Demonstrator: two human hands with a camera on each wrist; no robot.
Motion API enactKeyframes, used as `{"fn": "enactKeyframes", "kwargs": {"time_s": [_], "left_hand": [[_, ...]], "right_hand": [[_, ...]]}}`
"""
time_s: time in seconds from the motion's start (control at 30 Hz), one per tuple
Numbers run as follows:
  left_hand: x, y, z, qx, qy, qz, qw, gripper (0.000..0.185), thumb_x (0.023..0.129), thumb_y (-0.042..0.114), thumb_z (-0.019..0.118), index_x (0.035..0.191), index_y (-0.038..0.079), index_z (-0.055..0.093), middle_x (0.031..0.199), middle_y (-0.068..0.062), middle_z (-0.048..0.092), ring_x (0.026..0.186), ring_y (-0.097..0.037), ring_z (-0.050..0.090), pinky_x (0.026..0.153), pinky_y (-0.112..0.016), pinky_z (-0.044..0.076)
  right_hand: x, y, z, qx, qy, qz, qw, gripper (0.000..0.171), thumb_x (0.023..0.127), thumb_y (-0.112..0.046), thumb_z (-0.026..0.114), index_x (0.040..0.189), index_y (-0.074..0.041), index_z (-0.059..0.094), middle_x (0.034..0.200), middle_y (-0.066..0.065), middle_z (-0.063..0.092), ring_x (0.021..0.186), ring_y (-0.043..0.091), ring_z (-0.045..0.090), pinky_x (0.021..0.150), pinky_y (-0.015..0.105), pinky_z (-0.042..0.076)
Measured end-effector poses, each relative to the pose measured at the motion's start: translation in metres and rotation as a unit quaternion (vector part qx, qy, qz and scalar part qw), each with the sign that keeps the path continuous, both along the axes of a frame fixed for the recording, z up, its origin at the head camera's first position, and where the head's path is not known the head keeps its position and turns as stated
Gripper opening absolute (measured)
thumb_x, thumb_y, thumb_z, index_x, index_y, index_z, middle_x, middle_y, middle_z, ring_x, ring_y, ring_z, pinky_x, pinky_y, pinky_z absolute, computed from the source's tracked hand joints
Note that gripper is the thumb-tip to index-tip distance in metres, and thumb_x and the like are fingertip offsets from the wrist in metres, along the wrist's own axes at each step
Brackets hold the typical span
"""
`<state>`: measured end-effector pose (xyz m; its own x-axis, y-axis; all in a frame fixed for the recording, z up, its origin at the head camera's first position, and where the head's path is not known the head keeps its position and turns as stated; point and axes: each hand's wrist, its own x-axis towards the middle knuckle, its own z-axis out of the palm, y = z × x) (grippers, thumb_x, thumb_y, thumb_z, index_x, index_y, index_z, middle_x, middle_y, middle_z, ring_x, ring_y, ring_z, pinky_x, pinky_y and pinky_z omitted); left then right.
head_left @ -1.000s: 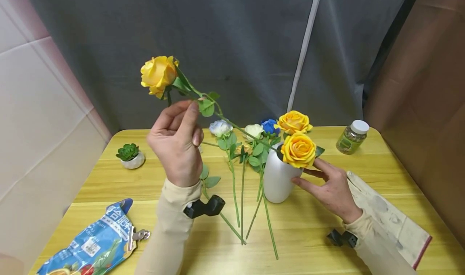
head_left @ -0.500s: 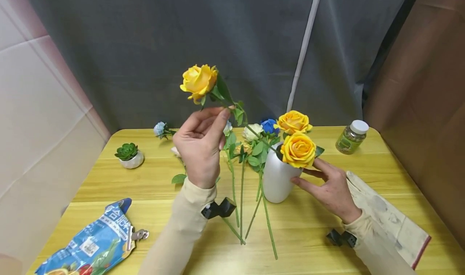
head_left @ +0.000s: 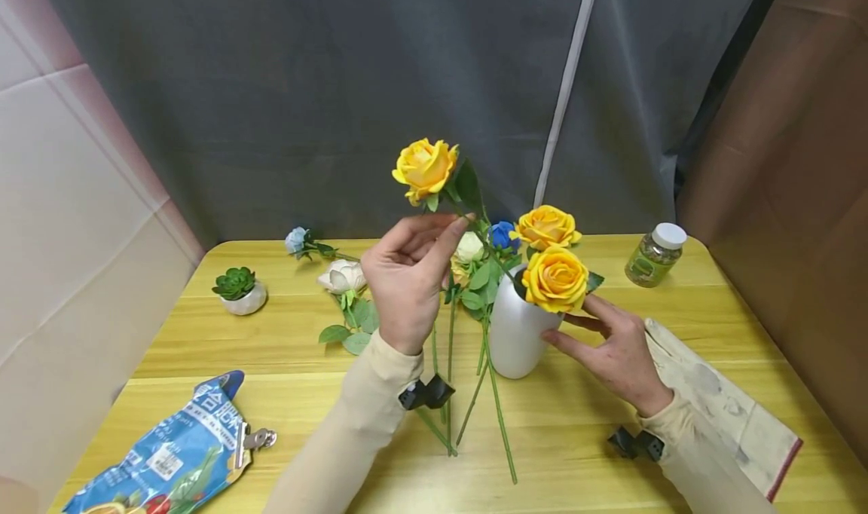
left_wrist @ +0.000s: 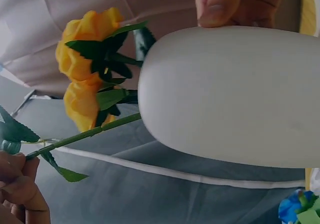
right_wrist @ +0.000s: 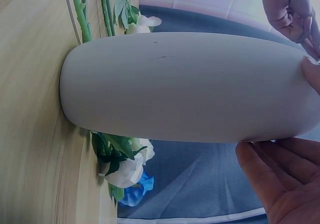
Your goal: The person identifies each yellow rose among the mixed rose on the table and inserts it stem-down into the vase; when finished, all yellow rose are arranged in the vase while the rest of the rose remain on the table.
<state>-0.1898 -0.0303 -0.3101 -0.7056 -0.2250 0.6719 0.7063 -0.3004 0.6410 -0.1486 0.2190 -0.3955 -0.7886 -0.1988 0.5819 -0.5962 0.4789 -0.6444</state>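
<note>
My left hand (head_left: 409,284) pinches the stem of a yellow rose (head_left: 425,169) between thumb and fingertips, just below its bloom. From the pinch the stem slants down into the mouth of a white vase (head_left: 518,342); its lower end is hidden inside. Two more yellow roses (head_left: 556,279) lean out of the vase on its right. My right hand (head_left: 618,357) holds the upper right side of the vase, thumb in front and fingers round the back. In the right wrist view the vase (right_wrist: 185,86) stands upright on the tabletop.
Loose artificial flowers lie left of and behind the vase, among them a white rose (head_left: 342,276), a light blue one (head_left: 296,241) and a dark blue one (head_left: 502,236). A potted succulent (head_left: 237,284), a clipped blue bag (head_left: 166,454), a lidded jar (head_left: 655,256) and a folded cloth (head_left: 728,408) lie around.
My left hand has moved right and slightly down, bringing the rose's bloom closer to the vase and its stem steeper. The right hand and the vase have stayed put.
</note>
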Motion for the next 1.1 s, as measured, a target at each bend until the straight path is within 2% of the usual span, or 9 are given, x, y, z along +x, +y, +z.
{"fn": "enactKeyframes", "kwargs": {"time_s": [0.2, 0.4, 0.53, 0.7, 0.8, 1.1], "left_hand": [[-0.002, 0.006, -0.005, -0.027, -0.001, 0.003, 0.9996, 0.012, 0.089, -0.003, 0.075, 0.093, -0.014, 0.072, 0.074, 0.008, 0.075, 0.04, -0.011, 0.046, 0.039, -0.022, 0.039], [-0.002, 0.011, -0.011, -0.059, -0.01, 0.004, 0.9982, 0.011, 0.089, 0.0, 0.076, 0.093, -0.01, 0.075, 0.066, 0.009, 0.069, 0.039, -0.009, 0.044, 0.038, -0.022, 0.035], [-0.002, 0.013, -0.016, -0.088, -0.017, 0.012, 0.9959, 0.009, 0.089, 0.001, 0.077, 0.092, -0.007, 0.076, 0.056, 0.005, 0.062, 0.041, -0.008, 0.041, 0.04, -0.022, 0.03], [-0.002, 0.016, -0.022, -0.13, -0.02, 0.025, 0.9911, 0.007, 0.088, 0.001, 0.079, 0.091, -0.004, 0.077, 0.05, -0.007, 0.052, 0.044, -0.007, 0.039, 0.043, -0.022, 0.028], [-0.002, 0.018, -0.025, -0.147, -0.022, 0.023, 0.9887, 0.007, 0.088, 0.002, 0.079, 0.092, -0.003, 0.078, 0.051, -0.01, 0.053, 0.045, -0.008, 0.04, 0.044, -0.023, 0.028], [-0.002, 0.021, -0.033, -0.205, -0.044, 0.025, 0.9775, 0.006, 0.089, 0.009, 0.081, 0.091, 0.004, 0.08, 0.06, -0.007, 0.062, 0.045, -0.011, 0.04, 0.043, -0.024, 0.029]], "right_hand": [[0.0, 0.0, 0.0, -0.004, 0.004, 0.002, 1.0, 0.065, 0.071, 0.01, 0.089, 0.131, 0.001, 0.066, 0.129, 0.018, 0.07, 0.119, -0.004, 0.062, 0.083, 0.025, 0.06], [0.0, 0.0, 0.001, -0.01, 0.0, 0.008, 1.0, 0.065, 0.071, 0.01, 0.088, 0.131, 0.001, 0.066, 0.128, 0.018, 0.07, 0.12, -0.002, 0.063, 0.084, 0.025, 0.06], [-0.001, 0.0, 0.0, -0.007, 0.001, 0.007, 1.0, 0.065, 0.072, 0.009, 0.089, 0.132, 0.0, 0.066, 0.128, 0.017, 0.07, 0.12, -0.002, 0.063, 0.083, 0.029, 0.061], [-0.001, 0.001, -0.001, -0.005, 0.004, 0.007, 1.0, 0.066, 0.071, 0.01, 0.089, 0.132, 0.0, 0.066, 0.128, 0.017, 0.07, 0.12, -0.002, 0.063, 0.082, 0.03, 0.061], [-0.001, 0.001, -0.001, -0.006, 0.005, 0.008, 1.0, 0.066, 0.071, 0.01, 0.089, 0.132, 0.0, 0.066, 0.128, 0.017, 0.07, 0.119, -0.002, 0.063, 0.083, 0.028, 0.061], [0.0, 0.001, -0.001, -0.004, 0.006, 0.003, 1.0, 0.066, 0.072, 0.008, 0.089, 0.133, -0.001, 0.066, 0.129, 0.017, 0.07, 0.119, -0.002, 0.063, 0.082, 0.03, 0.061]]}}
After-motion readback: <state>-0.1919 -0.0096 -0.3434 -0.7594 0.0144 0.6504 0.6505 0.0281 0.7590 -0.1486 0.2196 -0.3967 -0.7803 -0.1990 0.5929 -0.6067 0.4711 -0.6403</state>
